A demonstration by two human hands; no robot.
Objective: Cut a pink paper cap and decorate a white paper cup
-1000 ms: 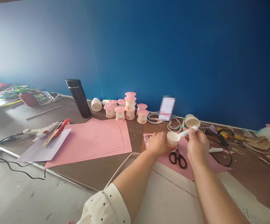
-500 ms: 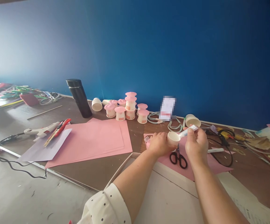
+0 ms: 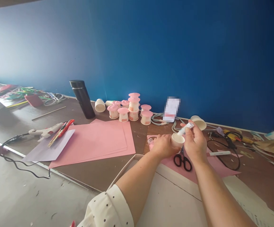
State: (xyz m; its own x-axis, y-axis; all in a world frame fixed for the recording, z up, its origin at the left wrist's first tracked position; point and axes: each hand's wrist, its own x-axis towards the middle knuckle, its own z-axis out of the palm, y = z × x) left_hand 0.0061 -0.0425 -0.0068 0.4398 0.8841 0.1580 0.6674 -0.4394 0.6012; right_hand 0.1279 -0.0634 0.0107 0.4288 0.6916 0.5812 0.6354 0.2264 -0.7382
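Note:
My left hand (image 3: 163, 145) is wrapped around a small white paper cup (image 3: 177, 140), its open mouth turned up and toward me. In my right hand (image 3: 195, 143), a slim white tube (image 3: 185, 129) is pinched between thumb and fingers. The tube slants down, its lower end at the cup's rim; whether it touches cannot be told. Black-handled scissors (image 3: 182, 162) lie just below the cup on pink paper (image 3: 218, 167), their blades partly hidden. Further back stand several paper cups with pink paper roofs (image 3: 134, 105) and drawn doors and windows.
Pink sheets (image 3: 99, 138) lie at left, with a lilac sheet (image 3: 63, 142), glue gun (image 3: 47, 132) and red cutter (image 3: 64, 128). A black flask (image 3: 83, 99) stands behind. Near the blue wall are a blurred phone (image 3: 171, 108), cables and a tipped cup (image 3: 198, 122). A white pen (image 3: 219, 153) lies right.
My right hand has moved slightly left and turned, bringing the white tube more steeply over the cup's rim. My left hand still holds the cup. The whole view has shifted a little.

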